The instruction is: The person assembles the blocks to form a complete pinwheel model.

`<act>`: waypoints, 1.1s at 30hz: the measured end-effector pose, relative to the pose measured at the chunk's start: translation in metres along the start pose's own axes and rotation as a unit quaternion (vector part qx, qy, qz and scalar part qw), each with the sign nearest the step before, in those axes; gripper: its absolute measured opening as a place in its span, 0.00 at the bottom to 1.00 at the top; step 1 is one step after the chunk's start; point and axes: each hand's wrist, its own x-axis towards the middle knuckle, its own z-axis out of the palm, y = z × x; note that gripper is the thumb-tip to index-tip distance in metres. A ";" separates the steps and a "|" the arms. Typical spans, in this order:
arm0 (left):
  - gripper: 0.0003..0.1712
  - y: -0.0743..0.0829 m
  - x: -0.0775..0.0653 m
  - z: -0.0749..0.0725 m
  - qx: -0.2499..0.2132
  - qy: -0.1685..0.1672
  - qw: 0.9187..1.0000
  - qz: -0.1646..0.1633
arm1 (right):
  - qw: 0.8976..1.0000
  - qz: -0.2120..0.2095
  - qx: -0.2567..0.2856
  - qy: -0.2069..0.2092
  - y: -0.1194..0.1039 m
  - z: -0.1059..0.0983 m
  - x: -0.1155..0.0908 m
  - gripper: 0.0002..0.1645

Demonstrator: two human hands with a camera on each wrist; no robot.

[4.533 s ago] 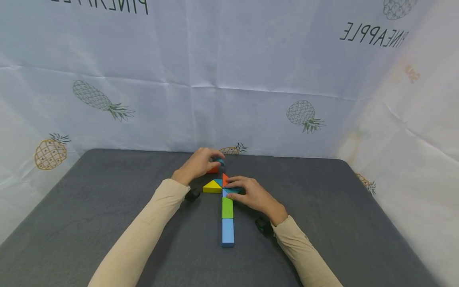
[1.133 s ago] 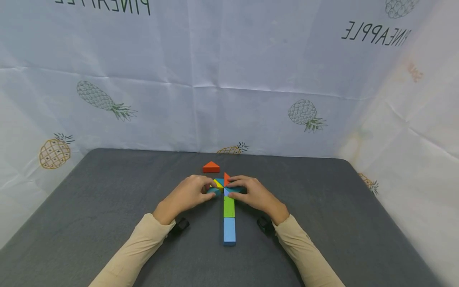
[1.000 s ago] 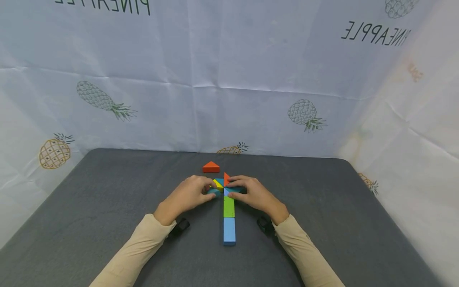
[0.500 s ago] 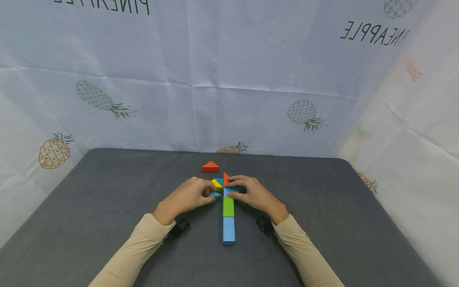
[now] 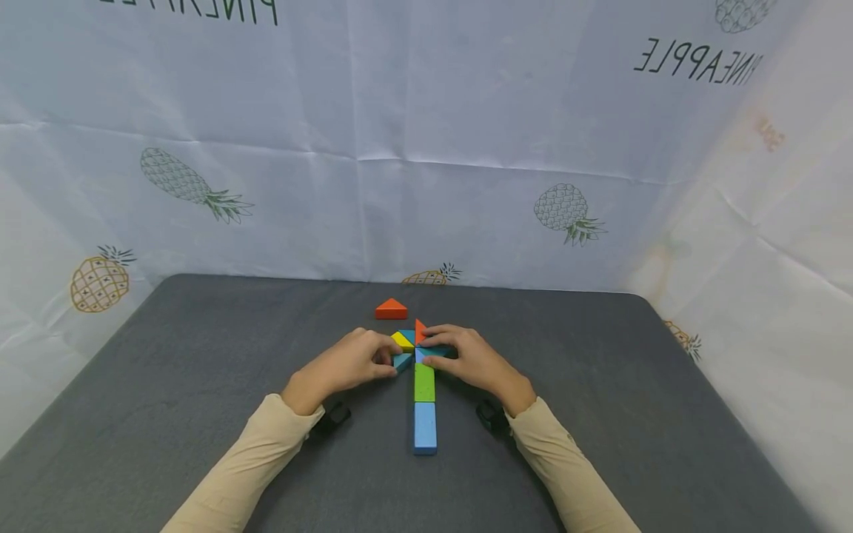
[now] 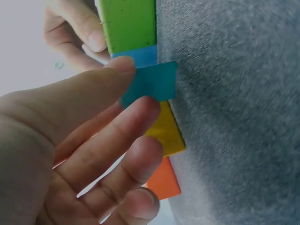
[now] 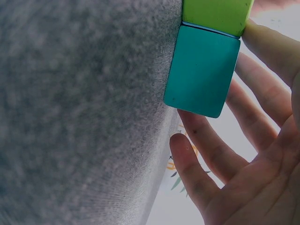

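Observation:
My left hand [image 5: 346,366] pinches a teal triangular block [image 5: 400,361] between thumb and fingertip, just in front of a yellow triangular block [image 5: 403,341]. In the left wrist view, this held teal block [image 6: 154,82] overlaps the yellow one. My right hand [image 5: 476,363] straddles a second teal triangular block [image 5: 436,353], thumb on the near side and fingers on the far side, reaching an orange triangular block [image 5: 419,333]. The right wrist view shows that right teal block [image 7: 201,70] against the green block [image 7: 218,14]. Fingers partly cover a small light-blue block [image 5: 420,357].
A blue rectangular block [image 5: 425,428] continues the column in front of the green one. Another orange triangular block [image 5: 391,309] lies apart near the far edge of the dark table [image 5: 546,333]. A pineapple-print cloth [image 5: 466,222] hangs behind.
From the far side, my left hand has brought the teal block nearer, in front of the yellow one. Over the last second that block has turned slightly. My right hand stays put.

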 end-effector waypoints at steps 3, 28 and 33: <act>0.18 -0.001 0.002 0.003 0.003 0.012 1.000 0.003 | 1.000 0.000 0.002 0.001 0.000 0.000 0.000 0.21; 0.17 0.002 0.003 0.008 0.015 0.042 0.999 0.002 | 1.000 0.001 0.000 -0.001 -0.004 -0.002 0.000 0.22; 0.17 0.002 0.003 0.008 0.012 0.043 0.999 0.005 | 1.000 0.005 0.001 -0.001 -0.004 -0.001 0.000 0.22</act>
